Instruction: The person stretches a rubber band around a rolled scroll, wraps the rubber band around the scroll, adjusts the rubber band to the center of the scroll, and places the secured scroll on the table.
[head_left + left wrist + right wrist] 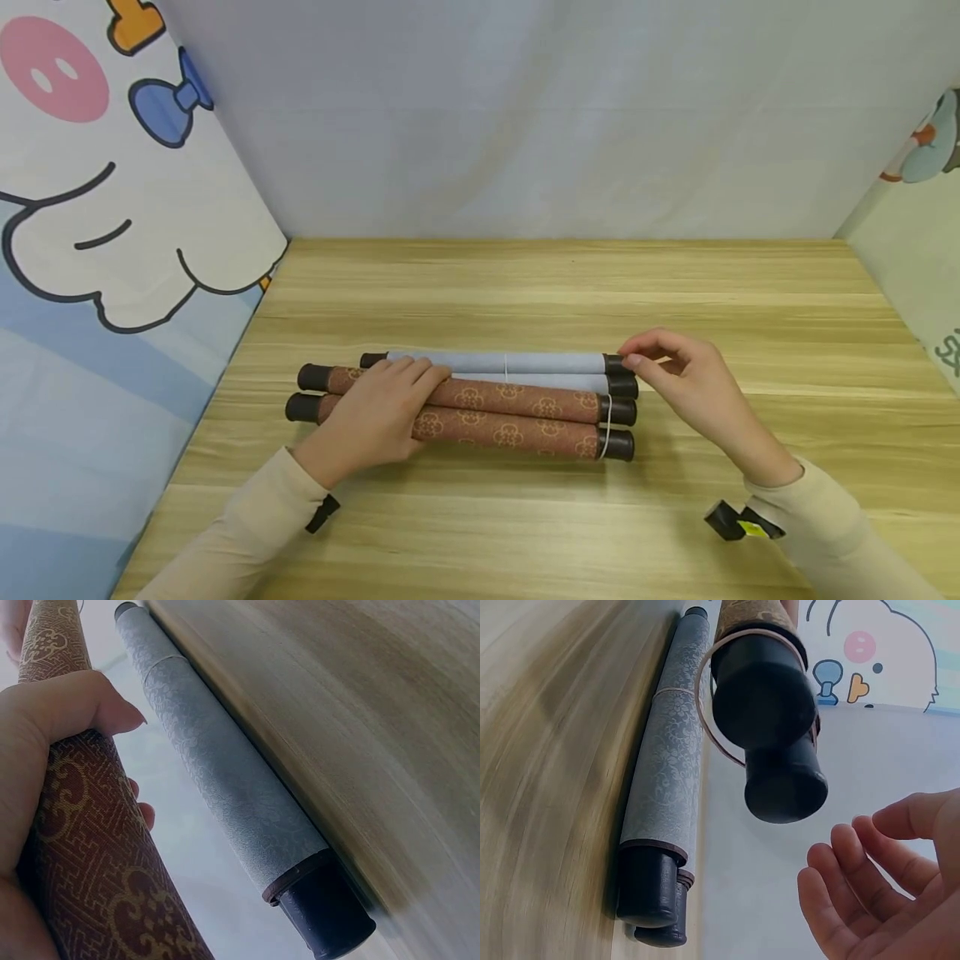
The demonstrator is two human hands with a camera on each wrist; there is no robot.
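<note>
My left hand (378, 417) grips a pair of reddish-brown scrolls (506, 433) with gold flower patterns and black end knobs, its thumb wrapped over one roll. A thin pale loop (608, 425) goes round their right ends. Behind them, a pair of light blue scrolls (555, 363) lies on the table, with a thin string round the middle; the brown pair partly covers them. In the right wrist view, my right hand (877, 877) is beside the brown scrolls' black knobs (786, 784), apart from them, fingers loosely bent and holding nothing.
Everything is over a wood-grain table (570, 292). A pale cloth (525, 125) hangs behind it, and a cartoon-printed cloth (112, 250) stands along the left side. Another printed cloth (911, 250) is on the right. A small black device (742, 521) hangs at the right wrist.
</note>
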